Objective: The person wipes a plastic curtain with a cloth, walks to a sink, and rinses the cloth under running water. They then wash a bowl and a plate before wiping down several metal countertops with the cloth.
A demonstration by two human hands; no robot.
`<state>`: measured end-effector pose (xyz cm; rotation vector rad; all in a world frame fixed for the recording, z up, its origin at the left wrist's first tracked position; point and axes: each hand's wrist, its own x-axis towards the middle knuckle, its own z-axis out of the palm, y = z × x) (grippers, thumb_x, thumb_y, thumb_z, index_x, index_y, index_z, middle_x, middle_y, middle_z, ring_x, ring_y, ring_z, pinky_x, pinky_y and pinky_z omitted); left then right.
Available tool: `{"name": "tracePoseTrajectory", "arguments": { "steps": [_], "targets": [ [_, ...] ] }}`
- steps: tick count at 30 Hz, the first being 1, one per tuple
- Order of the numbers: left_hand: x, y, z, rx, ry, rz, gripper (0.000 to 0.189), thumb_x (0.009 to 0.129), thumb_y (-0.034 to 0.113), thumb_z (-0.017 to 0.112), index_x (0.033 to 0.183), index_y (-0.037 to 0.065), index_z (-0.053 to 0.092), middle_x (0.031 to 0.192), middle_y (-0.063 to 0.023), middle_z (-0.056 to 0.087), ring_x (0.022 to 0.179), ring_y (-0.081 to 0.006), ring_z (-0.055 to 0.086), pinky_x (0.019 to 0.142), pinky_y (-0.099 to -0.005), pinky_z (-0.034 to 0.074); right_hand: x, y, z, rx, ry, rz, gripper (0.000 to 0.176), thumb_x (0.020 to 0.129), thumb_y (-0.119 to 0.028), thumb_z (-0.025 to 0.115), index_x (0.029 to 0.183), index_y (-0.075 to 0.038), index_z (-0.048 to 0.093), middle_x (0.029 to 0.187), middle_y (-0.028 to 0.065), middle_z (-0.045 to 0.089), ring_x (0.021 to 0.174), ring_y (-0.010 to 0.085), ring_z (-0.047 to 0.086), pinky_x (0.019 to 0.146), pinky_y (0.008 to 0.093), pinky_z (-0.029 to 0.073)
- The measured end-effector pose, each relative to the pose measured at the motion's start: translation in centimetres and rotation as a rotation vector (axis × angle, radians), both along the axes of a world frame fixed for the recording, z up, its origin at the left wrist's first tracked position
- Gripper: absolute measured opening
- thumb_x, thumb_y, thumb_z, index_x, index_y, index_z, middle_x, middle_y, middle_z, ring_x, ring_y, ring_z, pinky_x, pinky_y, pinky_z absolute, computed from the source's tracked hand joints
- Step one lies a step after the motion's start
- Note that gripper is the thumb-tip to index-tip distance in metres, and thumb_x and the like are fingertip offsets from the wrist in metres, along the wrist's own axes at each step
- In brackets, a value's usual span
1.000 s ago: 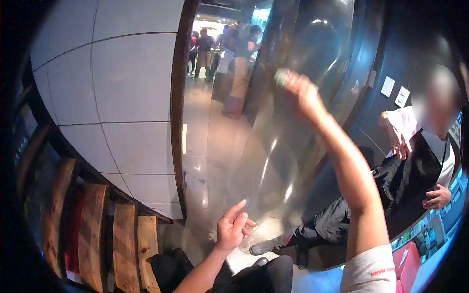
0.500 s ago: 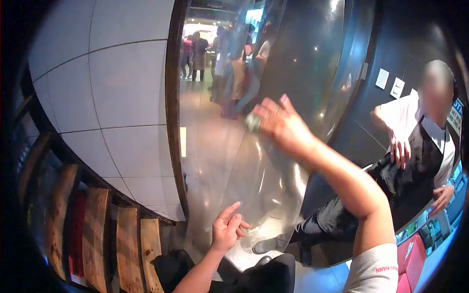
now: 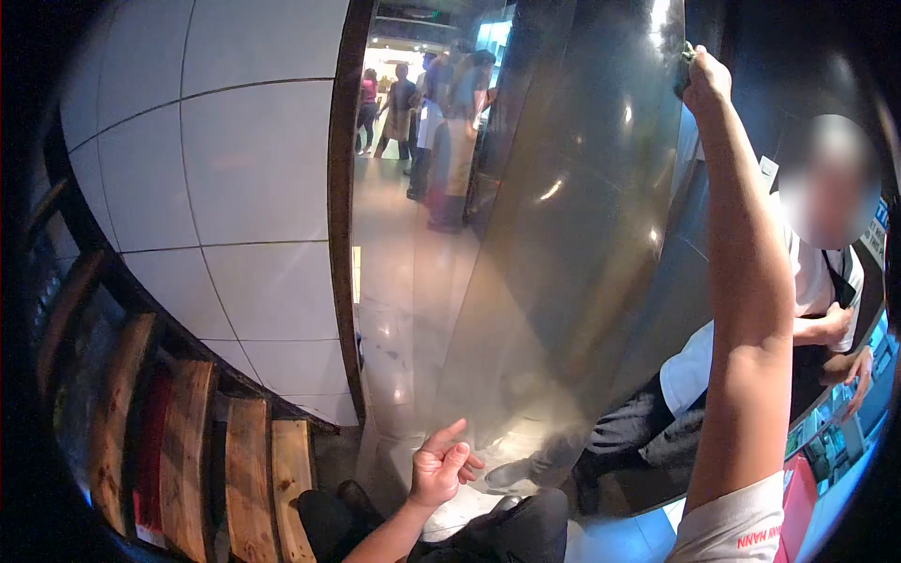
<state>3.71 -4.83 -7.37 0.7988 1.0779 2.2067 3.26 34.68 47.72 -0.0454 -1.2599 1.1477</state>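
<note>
A clear plastic strip curtain (image 3: 563,216) hangs in the doorway in front of me, catching light in several places. My right hand (image 3: 708,83) is raised high at the curtain's right edge, its fingers closed on a small greenish wad (image 3: 684,71). Whether the wad is a cloth or a scouring pad I cannot make out; the hand hides most of it. Low in front of the curtain, my left hand (image 3: 439,474) holds nothing, with the index finger stretched out, the thumb apart and the other fingers loosely bent.
White wall tiles (image 3: 258,159) and a dark door frame (image 3: 343,206) stand to the left, above wooden slats (image 3: 246,469). A person in a dark apron (image 3: 835,281) is close on the right. Several people (image 3: 441,141) show through the curtain. A red box (image 3: 798,497) stands lower right.
My right hand has swept up and to the right with the greenish wad, from mid-curtain to its right edge. My left hand has dropped slightly. The person's arm has moved across the body.
</note>
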Motion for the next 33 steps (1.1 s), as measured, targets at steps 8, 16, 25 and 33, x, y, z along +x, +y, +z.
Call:
{"name": "tracePoseTrajectory", "arguments": {
  "steps": [8, 16, 25, 33],
  "targets": [
    [-0.6, 1.6, -0.6, -0.06, 0.085, 0.073, 0.044, 0.097, 0.028, 0.059, 0.136, 0.011, 0.047, 0.069, -0.0086, 0.067, 0.049, -0.0099, 0.058, 0.045, -0.0219, 0.045, 2.8, -7.6, -4.1, 0.218, -0.358, 0.26, 0.028, 0.092, -0.038, 0.064, 0.093, -0.009, 0.065, 0.077, 0.0002, 0.065, 0.065, 0.011, 0.062, 0.058, 0.0281, 0.052],
    [-0.1, 4.8, -1.6, -0.09, 0.037, 0.129, 0.042, 0.097, 0.023, 0.059, 0.137, 0.012, 0.049, 0.075, -0.0057, 0.068, 0.055, -0.0063, 0.057, 0.05, -0.02, 0.045, 4.2, -5.9, -18.0, 0.129, -0.435, 0.234, 0.042, 0.088, -0.043, 0.066, 0.107, -0.006, 0.063, 0.092, 0.003, 0.064, 0.08, 0.0136, 0.058, 0.07, 0.0288, 0.047],
    [-2.6, 9.5, -3.0, -0.169, 0.1, 0.226, 0.041, 0.098, 0.024, 0.056, 0.136, 0.013, 0.048, 0.08, -0.0038, 0.068, 0.059, -0.0072, 0.057, 0.054, -0.0221, 0.048, 11.4, -15.9, -52.0, -0.075, -0.739, -0.054, 0.026, 0.089, -0.024, 0.063, 0.097, 0.001, 0.064, 0.086, 0.0033, 0.065, 0.078, 0.0136, 0.056, 0.073, 0.0294, 0.045],
    [-5.2, 12.3, -1.8, -0.43, 0.229, -0.155, 0.053, 0.096, 0.024, 0.058, 0.142, 0.012, 0.036, 0.104, -0.0136, 0.068, 0.084, -0.0168, 0.066, 0.075, -0.031, 0.053, 16.3, -18.8, -70.4, -0.224, -1.271, -0.147, 0.033, 0.085, -0.025, 0.071, 0.101, 0.003, 0.063, 0.092, 0.0059, 0.067, 0.081, 0.0194, 0.06, 0.073, 0.0351, 0.048]
  ]
}}
